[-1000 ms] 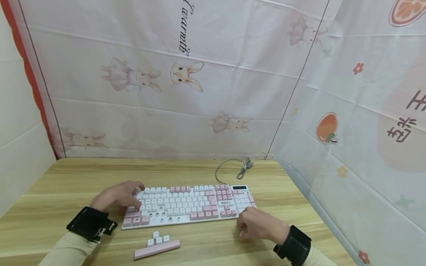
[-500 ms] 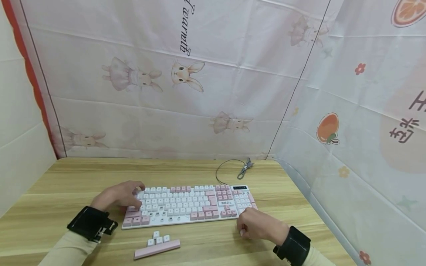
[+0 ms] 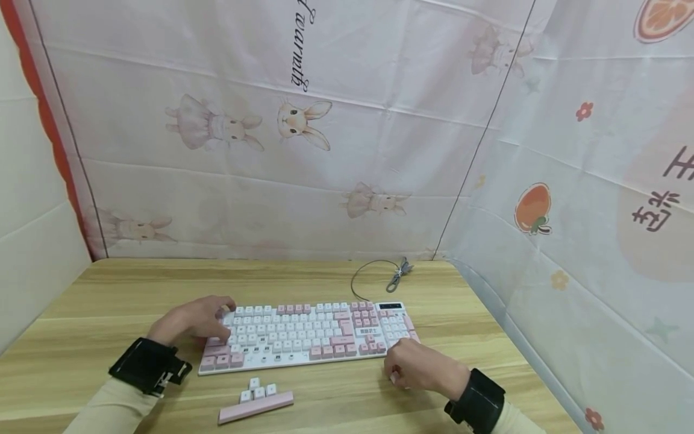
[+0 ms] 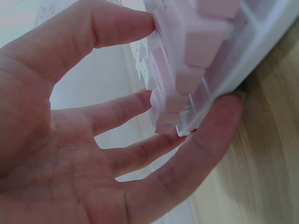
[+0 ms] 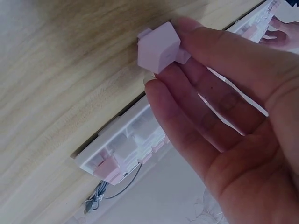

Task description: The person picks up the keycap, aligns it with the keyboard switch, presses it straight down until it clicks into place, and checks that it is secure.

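A white-and-pink keyboard (image 3: 293,337) lies on the wooden table, with several bare key slots in its lower rows. My left hand (image 3: 197,317) grips its left end. In the left wrist view, the thumb (image 4: 126,25) presses on the pink keys (image 4: 180,60) while a finger lies against the underside edge. Just off the front right of the keyboard, my right hand (image 3: 425,366) pinches a pale keycap (image 5: 159,49) between thumb and fingers, mostly hidden in the head view. Several white keycaps (image 3: 259,391) and a long pink spacebar keycap (image 3: 256,407) lie loose in front of the keyboard.
Behind the keyboard, its grey cable (image 3: 398,276) lies bundled on the table (image 3: 162,277). Printed cloth walls (image 3: 303,199) rise at the back and on the right, and a pale wall (image 3: 32,241) stands on the left.
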Available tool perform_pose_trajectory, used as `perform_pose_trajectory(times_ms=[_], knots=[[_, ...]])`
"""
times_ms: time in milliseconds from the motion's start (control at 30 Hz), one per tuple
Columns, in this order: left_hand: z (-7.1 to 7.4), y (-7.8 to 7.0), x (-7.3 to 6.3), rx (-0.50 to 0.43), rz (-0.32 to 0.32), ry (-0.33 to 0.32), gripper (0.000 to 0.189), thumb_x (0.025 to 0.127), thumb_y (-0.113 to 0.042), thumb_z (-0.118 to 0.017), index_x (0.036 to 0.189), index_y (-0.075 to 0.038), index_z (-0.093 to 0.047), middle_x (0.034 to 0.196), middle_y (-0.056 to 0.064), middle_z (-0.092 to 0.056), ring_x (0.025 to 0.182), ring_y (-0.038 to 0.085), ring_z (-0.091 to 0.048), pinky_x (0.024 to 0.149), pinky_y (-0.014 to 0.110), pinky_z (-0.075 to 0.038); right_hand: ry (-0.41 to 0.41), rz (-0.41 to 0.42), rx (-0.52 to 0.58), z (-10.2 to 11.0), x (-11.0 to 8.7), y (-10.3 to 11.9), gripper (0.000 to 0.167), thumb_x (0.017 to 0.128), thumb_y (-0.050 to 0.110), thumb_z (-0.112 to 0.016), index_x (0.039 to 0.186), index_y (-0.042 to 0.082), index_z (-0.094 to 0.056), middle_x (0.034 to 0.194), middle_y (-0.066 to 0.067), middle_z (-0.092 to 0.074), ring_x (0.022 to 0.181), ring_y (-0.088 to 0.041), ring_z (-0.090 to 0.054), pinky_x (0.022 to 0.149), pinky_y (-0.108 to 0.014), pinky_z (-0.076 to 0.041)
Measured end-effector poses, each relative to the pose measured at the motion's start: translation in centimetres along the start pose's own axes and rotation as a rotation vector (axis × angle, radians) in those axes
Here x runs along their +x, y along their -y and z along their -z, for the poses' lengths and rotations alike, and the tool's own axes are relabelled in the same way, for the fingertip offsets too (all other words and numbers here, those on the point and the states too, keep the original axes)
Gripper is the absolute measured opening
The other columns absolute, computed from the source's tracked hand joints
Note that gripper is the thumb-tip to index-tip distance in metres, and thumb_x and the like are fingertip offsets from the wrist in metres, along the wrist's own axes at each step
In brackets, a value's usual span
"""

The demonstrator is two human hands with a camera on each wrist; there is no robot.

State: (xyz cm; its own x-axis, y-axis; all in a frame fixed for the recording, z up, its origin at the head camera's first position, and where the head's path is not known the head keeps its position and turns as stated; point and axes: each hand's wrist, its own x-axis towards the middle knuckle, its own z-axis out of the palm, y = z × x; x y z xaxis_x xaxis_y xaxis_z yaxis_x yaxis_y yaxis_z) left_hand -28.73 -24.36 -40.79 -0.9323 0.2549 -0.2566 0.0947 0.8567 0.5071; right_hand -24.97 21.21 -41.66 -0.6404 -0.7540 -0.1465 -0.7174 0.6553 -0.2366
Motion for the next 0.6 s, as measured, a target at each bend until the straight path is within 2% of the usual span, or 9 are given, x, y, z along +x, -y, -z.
perform_pose_trajectory(times_ms=[233,600], knots=[[-0.01,0.04,-0.07,0.013,-0.008,-0.001,0.068,0.075,-0.017,-0.079,0.137,-0.002,-0.056,0.133,0.033,-0.057,0.104,0.032,-0.060,0.078,0.039,-0.052,0.002,-0.010,0.011,-0.06,0.00,-0.03,0.018,0.084,-0.002,-0.076,0.084,0.016,-0.079,0.071,0.010,-0.063,0.066,0.002,-0.048,0.062,-0.015,-0.043],[0.08,0.08,-0.01,-0.012,0.001,0.002,0.069,0.075,-0.016,-0.079,0.138,-0.002,-0.055,0.132,0.033,-0.057,0.099,0.029,-0.060,0.076,0.038,-0.051,0.017,-0.015,0.000,0.16,0.03,-0.11,0.016,0.084,0.001,-0.079,0.088,0.016,-0.081,0.078,0.010,-0.069,0.069,0.001,-0.050,0.066,-0.015,-0.045]])
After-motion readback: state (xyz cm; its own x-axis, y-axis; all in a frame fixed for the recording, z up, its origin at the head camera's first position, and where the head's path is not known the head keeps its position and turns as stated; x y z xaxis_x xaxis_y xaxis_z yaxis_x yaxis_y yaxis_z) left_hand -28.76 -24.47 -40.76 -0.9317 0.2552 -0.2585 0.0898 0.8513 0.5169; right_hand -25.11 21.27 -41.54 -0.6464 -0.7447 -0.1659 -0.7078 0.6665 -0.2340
